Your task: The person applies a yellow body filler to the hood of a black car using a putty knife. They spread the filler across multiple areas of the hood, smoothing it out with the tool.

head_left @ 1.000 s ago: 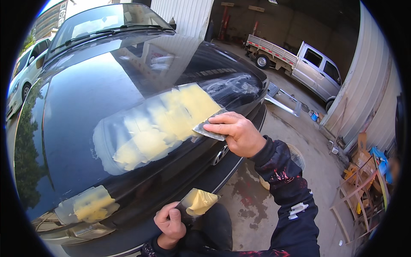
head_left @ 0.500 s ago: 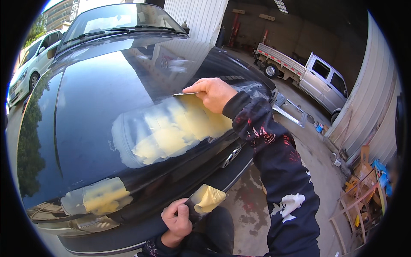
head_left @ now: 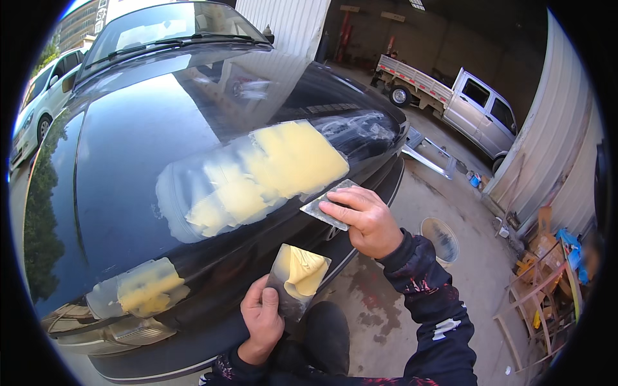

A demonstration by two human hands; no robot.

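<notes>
A white car (head_left: 35, 109) stands at the far left, beside a black car's hood (head_left: 129, 161) that fills most of the view. A small patch of yellow filler (head_left: 145, 289) sits near the hood's front edge, above the headlight, and a larger patch (head_left: 264, 174) spreads across the hood's right side.

Low in the view, the left hand (head_left: 261, 321) is closed round the bottom of a metal mixing board (head_left: 297, 280), its grip pressed together on the plate, which tilts up toward the hood so that the dab of filler on it stays within reach. To its right, the right hand (head_left: 364, 222) pinches a flat metal spreader (head_left: 325, 206) between thumb and fingers, its blade angled at the lower edge of the large patch, touching or just off the surface.

Farther right, a round lid or pan (head_left: 441, 238) lies on the concrete floor (head_left: 463, 283), a silver pickup truck (head_left: 450, 96) is parked beyond, and wooden frames (head_left: 541, 283) lean by the metal wall.
</notes>
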